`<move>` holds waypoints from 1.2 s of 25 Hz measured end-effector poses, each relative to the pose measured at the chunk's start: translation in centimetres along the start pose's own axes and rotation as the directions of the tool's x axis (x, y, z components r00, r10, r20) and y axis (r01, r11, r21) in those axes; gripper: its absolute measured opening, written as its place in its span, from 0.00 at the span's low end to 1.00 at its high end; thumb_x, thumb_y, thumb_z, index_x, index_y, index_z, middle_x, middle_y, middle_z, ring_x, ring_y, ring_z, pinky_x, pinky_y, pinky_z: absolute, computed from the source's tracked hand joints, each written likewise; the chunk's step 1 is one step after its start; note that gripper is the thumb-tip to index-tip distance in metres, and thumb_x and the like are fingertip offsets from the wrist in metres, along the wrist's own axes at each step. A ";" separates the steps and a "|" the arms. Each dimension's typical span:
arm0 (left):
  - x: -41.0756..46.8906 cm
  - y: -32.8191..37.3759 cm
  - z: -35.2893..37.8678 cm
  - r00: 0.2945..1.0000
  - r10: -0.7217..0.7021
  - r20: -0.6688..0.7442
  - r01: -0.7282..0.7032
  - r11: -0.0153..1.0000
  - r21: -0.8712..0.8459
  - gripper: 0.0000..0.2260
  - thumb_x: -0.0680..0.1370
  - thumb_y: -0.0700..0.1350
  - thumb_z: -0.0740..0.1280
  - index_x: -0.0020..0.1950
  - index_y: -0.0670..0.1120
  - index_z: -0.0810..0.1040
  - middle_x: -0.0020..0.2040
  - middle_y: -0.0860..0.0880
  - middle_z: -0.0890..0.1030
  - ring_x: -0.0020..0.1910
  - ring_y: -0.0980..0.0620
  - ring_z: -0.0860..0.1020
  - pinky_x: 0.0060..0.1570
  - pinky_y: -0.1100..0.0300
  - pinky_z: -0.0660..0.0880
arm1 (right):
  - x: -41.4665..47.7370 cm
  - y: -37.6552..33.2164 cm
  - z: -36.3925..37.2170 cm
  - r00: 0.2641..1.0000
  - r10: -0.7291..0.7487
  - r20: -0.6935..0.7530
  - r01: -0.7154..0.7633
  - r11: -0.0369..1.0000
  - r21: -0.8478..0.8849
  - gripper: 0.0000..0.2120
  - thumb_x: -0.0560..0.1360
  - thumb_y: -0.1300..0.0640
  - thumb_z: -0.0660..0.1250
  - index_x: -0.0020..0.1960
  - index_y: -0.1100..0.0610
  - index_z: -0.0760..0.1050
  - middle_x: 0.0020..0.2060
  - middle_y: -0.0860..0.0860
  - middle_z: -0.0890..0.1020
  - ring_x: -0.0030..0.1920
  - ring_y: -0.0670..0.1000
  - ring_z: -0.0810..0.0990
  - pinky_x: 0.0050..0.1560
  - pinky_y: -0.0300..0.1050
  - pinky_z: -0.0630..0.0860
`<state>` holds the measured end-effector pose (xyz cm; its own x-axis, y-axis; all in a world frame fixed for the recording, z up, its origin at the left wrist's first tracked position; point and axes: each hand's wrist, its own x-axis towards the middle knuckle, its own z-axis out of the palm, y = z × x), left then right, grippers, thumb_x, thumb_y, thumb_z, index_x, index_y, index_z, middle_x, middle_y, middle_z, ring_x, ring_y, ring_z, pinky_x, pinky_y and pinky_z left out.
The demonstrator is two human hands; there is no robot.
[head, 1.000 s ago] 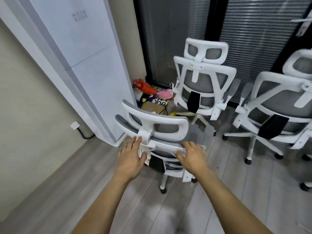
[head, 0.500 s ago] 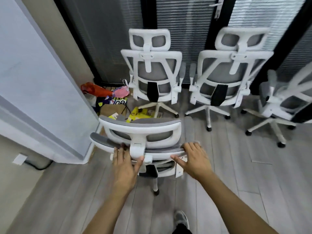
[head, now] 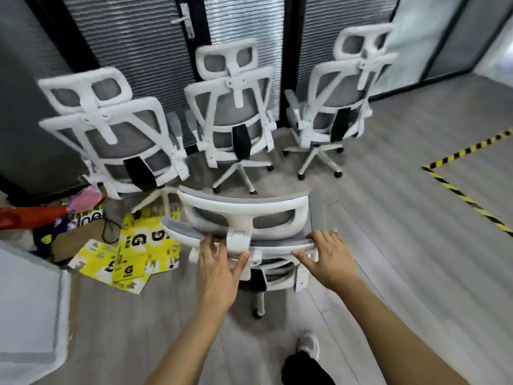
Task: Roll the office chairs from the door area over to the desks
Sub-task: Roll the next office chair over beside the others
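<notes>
The nearest office chair (head: 244,211), white frame with grey mesh, stands with its back to me at centre. My left hand (head: 219,262) grips the top rail of its backrest just left of the headrest post, thumb spread toward the post. At the rail's right end my right hand (head: 324,259) holds on, fingers curled over the edge. Three matching chairs stand in a row against the glass door behind it: left (head: 116,134), middle (head: 233,112), right (head: 338,101). No desks are in view.
Yellow bags (head: 133,254), a red bag (head: 30,216) and a cardboard box lie on the floor at left. A white cabinet corner (head: 27,315) sits at lower left. Yellow-black floor tape (head: 458,190) marks the right. My shoe (head: 308,345) is below the chair.
The view has swung right along the door. The held chair has moved right, away from the white cabinet, with both hands staying on its backrest. A third parked chair has come fully into view.
</notes>
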<state>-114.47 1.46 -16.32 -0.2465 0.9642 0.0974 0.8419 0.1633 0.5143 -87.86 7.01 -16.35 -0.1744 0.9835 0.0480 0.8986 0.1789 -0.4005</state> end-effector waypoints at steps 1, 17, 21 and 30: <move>0.6 2.0 1.3 0.998 0.056 0.023 -0.056 0.998 -0.018 0.36 0.77 0.72 0.50 0.70 0.44 0.71 0.75 0.37 0.62 0.77 0.39 0.58 0.74 0.44 0.61 | -0.8 2.3 -0.9 0.998 0.054 -0.029 -0.053 0.998 0.022 0.25 0.74 0.28 0.59 0.55 0.49 0.71 0.50 0.47 0.78 0.61 0.57 0.74 0.71 0.52 0.65; 10.6 42.6 26.5 0.801 0.536 0.269 -0.519 0.844 -0.135 0.40 0.60 0.77 0.68 0.59 0.50 0.73 0.66 0.46 0.70 0.66 0.43 0.70 0.66 0.46 0.71 | -7.2 43.7 -18.7 0.816 0.511 -0.271 -0.491 0.860 0.140 0.25 0.76 0.32 0.61 0.59 0.51 0.72 0.53 0.44 0.72 0.63 0.52 0.69 0.77 0.50 0.56; 11.2 54.0 33.4 0.745 0.588 0.316 -0.543 0.809 -0.225 0.39 0.60 0.75 0.70 0.60 0.50 0.73 0.66 0.47 0.68 0.65 0.44 0.70 0.66 0.46 0.71 | -7.7 53.7 -22.2 0.719 0.596 -0.358 -0.574 0.799 0.178 0.26 0.76 0.33 0.61 0.62 0.51 0.73 0.60 0.48 0.73 0.64 0.53 0.69 0.65 0.50 0.70; 17.0 79.7 49.8 0.537 0.782 0.317 -0.659 0.623 -0.420 0.38 0.57 0.76 0.71 0.57 0.54 0.74 0.64 0.52 0.69 0.63 0.46 0.73 0.63 0.47 0.73 | -5.2 74.4 -30.1 0.481 0.705 -0.521 -0.721 0.656 0.223 0.27 0.76 0.33 0.59 0.62 0.52 0.77 0.61 0.51 0.75 0.68 0.57 0.70 0.69 0.55 0.68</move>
<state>-27.68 41.22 -16.10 0.6777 0.7118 0.1847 0.4855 -0.6217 0.6146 -7.96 15.97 -18.86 0.7597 0.6128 0.2176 0.6256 -0.5975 -0.5015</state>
